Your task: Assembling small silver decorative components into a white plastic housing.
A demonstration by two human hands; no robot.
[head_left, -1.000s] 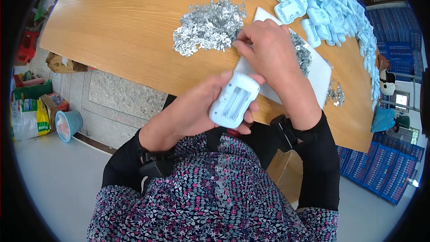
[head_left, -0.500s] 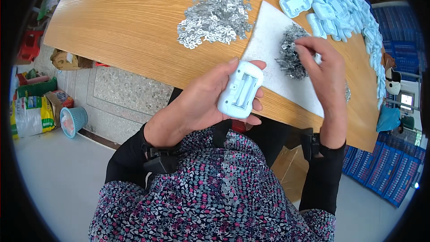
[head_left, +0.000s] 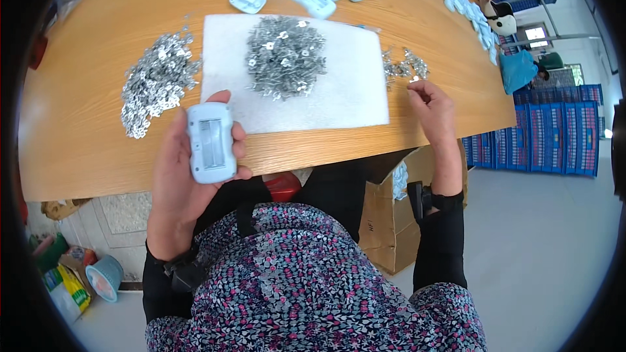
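Note:
A light blue plastic housing [head_left: 212, 146] with a rectangular battery compartment facing up rests in my left hand [head_left: 175, 173], fingers wrapped round its right side. Off the table's front edge, it is tilted slightly. My right hand [head_left: 435, 109] is at the right, thumb and forefinger pinched beside a small pile of metal pieces [head_left: 407, 64]. What the pinch holds, if anything, is too small to make out. Between the hands lies a white cloth pad [head_left: 352, 85] bearing a large heap of small wiry metal parts [head_left: 285, 58].
Left of the pad spreads a pile of flat silver metal plates [head_left: 160, 81]. More blue housings [head_left: 313, 0] lie along the table's far side. Below the right edge stands a cardboard box [head_left: 385, 221]. Blue stacked trays [head_left: 541, 137] stand beyond the table at right.
My right hand has left the heap on the white pad and moved right to the small metal pile. My left hand still holds the blue housing. The view has turned rightward.

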